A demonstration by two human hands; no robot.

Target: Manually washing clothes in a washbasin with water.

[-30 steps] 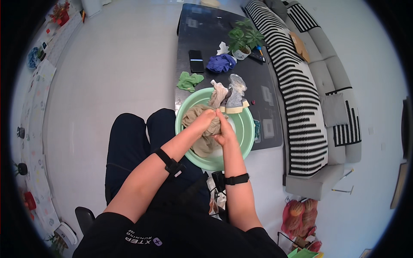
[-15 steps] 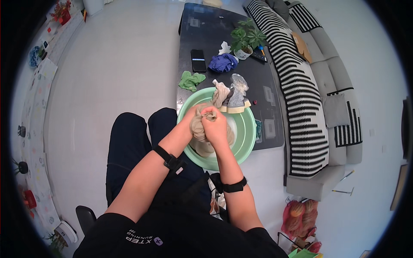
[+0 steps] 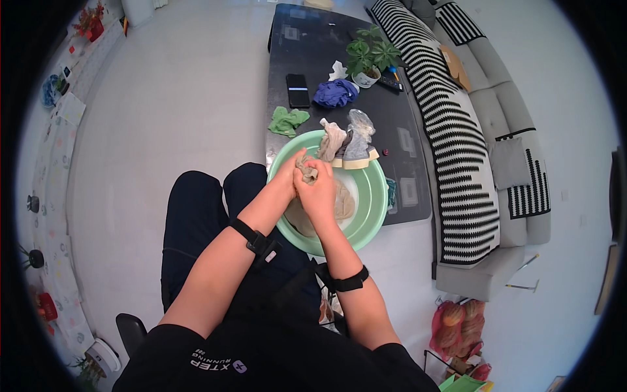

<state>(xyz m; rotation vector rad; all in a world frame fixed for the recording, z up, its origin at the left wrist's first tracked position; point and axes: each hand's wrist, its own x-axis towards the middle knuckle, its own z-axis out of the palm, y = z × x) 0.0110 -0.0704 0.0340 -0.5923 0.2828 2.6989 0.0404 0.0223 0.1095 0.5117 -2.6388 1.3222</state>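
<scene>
Black short-sleeved T-shirt with pale chest print, dark navy trousers, black forearm straps

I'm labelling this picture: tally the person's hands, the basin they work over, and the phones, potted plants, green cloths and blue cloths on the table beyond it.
Hands: 2, left hand and right hand
Basin: 1
Phone: 1
Potted plant: 1
Green cloth: 1
Blue cloth: 1
Total: 7

Here's the left forearm, slanting up from the lower left of the frame; the right forearm rises right of centre, tilting leftward. Just above mid-frame, the left hand and right hand bunch close together, fingers curled inward!
</scene>
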